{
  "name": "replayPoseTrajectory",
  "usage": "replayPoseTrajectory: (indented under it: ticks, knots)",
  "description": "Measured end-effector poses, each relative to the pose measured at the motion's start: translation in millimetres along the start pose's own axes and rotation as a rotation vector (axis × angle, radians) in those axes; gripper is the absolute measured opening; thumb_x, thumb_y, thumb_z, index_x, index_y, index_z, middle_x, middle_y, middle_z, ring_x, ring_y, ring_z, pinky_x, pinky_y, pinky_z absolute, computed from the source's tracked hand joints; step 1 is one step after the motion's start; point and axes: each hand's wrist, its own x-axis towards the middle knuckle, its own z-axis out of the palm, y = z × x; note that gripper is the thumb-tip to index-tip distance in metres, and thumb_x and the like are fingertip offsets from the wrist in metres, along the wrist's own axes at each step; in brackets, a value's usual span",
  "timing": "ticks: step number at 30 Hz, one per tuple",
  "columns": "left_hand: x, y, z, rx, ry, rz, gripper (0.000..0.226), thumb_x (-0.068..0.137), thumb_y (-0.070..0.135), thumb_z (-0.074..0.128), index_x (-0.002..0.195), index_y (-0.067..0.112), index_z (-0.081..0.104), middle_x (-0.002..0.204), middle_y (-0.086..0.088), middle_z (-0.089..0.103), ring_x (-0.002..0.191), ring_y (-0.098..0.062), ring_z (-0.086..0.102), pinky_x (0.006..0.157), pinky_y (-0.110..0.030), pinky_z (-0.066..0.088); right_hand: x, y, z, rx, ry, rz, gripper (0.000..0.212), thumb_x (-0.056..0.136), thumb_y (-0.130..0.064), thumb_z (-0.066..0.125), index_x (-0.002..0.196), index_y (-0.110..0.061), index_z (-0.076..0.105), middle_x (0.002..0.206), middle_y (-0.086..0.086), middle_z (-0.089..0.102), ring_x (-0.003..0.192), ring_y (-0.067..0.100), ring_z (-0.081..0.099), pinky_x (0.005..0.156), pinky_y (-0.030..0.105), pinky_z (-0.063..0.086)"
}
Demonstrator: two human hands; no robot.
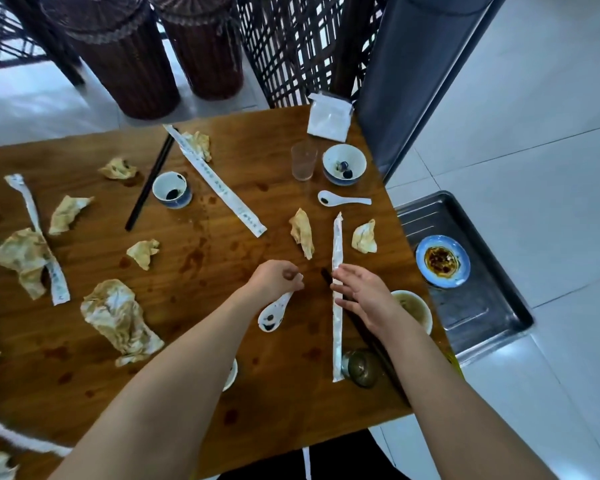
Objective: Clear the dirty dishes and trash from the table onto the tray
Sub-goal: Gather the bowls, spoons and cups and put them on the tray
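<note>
Black chopsticks (pixel 355 323) lie partly hidden beneath right hand (pixel 364 296).

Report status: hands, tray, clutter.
Left hand grips white spoon. Right hand open at chopstick wrapper. Tray holds one saucer. Napkins, bowls litter table.

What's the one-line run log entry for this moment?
left hand: holds spoon | right hand: open, at paper wrapper | tray: sauce dish loaded

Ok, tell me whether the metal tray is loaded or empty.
Almost empty: the tray holds only one blue-rimmed saucer with reddish sauce; the rest of its floor shows bare metal.
</note>
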Motion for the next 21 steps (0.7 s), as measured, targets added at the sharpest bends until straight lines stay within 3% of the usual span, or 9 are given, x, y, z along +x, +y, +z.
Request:
replayPoseTrajectory:
  ticks: [8, 15, 21]
  knots:
    - [7, -5, -2, 0.025, -0.011, 0.029, 0.035, 0.09, 0.022, 0.066, 0.125, 0.016, 0.062, 0.12, -0.002, 0.062, 0.101, -0.012, 0.054, 0.08, -0.022, 0.043, 8, 3, -4, -0.062, 0.005, 0.003, 0.046, 0.096, -0.029, 0.057, 0.138, -0.014, 0.046, 0.13, 0.005, 0.056, 0.115, 0.019, 0.056, 0.096, 0.036, 0.051]
    - [6, -6, -4, -0.008, 0.009, 0.041, 0.024, 0.089, 0.026, 0.067, 0.11, 0.014, 0.07, 0.099, 0.004, 0.062, 0.089, -0.008, 0.054, 0.063, -0.014, 0.039, 12, 6, -6, -0.051, -0.012, 0.001, 0.042, 0.096, -0.027, 0.057, 0.135, -0.013, 0.049, 0.125, 0.005, 0.059, 0.114, 0.019, 0.057, 0.095, 0.037, 0.051]
    - [0, -9, -15, -0.029, -0.046, 0.02, 0.024, 0.089, 0.029, 0.066, 0.109, 0.015, 0.069, 0.106, 0.0, 0.065, 0.1, -0.014, 0.058, 0.079, -0.023, 0.044, 16, 6, -9, -0.034, -0.024, -0.003, 0.04, 0.095, -0.027, 0.058, 0.132, -0.014, 0.051, 0.123, 0.004, 0.06, 0.112, 0.019, 0.058, 0.095, 0.038, 0.051]
